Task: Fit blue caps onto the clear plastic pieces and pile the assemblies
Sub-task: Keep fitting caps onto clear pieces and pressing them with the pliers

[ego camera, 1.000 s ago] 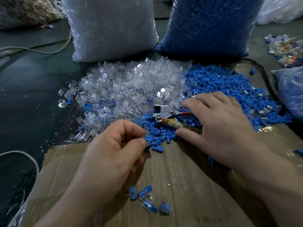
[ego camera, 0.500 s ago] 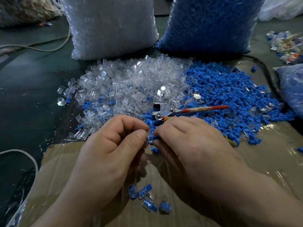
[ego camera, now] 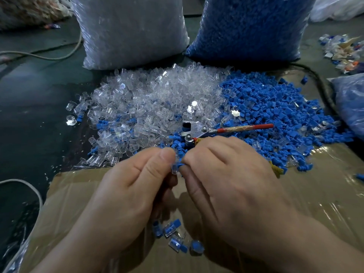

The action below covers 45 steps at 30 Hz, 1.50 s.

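Note:
My left hand (ego camera: 126, 186) pinches a clear plastic piece (ego camera: 174, 168) between thumb and fingers above the cardboard. My right hand (ego camera: 226, 180) meets it fingertip to fingertip and holds a blue cap (ego camera: 180, 164) against that piece. Ahead lie a heap of clear pieces (ego camera: 149, 103) and, to its right, a heap of blue caps (ego camera: 271, 107). A few finished assemblies (ego camera: 173, 236) lie on the cardboard below my hands, partly hidden by my wrists.
A flattened cardboard sheet (ego camera: 325, 194) covers the near floor. Red-handled pliers (ego camera: 226, 129) rest between the heaps. Two full bags stand behind, one of clear pieces (ego camera: 130, 30), one of blue caps (ego camera: 248, 26). A white cable (ego camera: 23, 184) curves at the left.
My right hand left the blue heap by the pliers and came back to my left hand with a cap. The two hands now touch at the fingertips.

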{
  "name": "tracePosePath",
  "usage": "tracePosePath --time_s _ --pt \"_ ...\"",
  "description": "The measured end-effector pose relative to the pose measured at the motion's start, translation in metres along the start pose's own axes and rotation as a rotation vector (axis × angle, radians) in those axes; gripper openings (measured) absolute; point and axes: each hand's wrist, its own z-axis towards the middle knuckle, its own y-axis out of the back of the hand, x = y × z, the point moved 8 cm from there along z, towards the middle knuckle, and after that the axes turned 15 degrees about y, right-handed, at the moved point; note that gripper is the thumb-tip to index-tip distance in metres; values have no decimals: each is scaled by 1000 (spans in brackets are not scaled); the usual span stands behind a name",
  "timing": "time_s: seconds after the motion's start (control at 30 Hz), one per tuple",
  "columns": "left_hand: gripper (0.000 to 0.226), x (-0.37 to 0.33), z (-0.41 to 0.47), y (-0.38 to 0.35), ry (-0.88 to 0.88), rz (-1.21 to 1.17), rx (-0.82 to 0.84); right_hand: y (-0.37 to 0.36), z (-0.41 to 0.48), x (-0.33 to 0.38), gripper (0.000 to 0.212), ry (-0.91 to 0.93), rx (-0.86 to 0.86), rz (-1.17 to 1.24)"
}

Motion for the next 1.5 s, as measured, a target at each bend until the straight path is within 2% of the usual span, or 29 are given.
tracePosePath --time_s 0.07,0.13,0.17,0.2,0.23,0.33,0.43,0.6,0.8,0.87,0.97,1.03,1.1,1.2,1.37,1.5 --pt "47 -9 -3 -2 -151 55 5 -5 -4 -8 27 -173 51 174" --pt "29 -24 -14 -5 -360 147 -12 -17 -12 -14 30 -401 128 614" --pt "22 -31 -19 -7 -441 216 -14 -21 -17 -19 28 -499 130 747" --pt "17 -36 -23 -8 -479 284 -10 -21 -21 -21 28 -515 154 768" --pt "14 -38 -24 -6 -481 352 -19 -21 -21 -21 29 -469 220 681" --pt "14 -36 -20 13 -392 567 -142 -12 -17 -23 33 -280 281 143" --pt "30 -23 -11 13 -262 845 -135 -27 -15 -18 34 -194 410 1" --pt "34 -14 -10 -1 -246 929 -27 -45 -15 -20 23 -145 454 -2" --pt "32 -18 -14 -4 -232 846 112 -49 -14 -25 23 -131 446 -17" --pt "29 -20 -13 4 -240 846 -3 -49 -17 -26 24 -131 438 -20" --pt "16 -25 -8 33 -253 770 -348 -48 -19 -27 23 -146 431 -13" --pt "14 -20 -2 46 -208 750 -473 -48 -17 -26 15 -145 440 2" --pt "21 -11 4 43 -175 828 -470 -49 -16 -26 9 -133 450 9" --pt "26 -7 6 35 -154 917 -464 -49 -16 -25 13 -112 442 4" --pt "35 -9 8 29 -155 910 -473 -46 -10 -13 19 -52 364 69" --pt "22 -13 9 21 -230 906 -425 -45 -1 0 17 23 306 187"
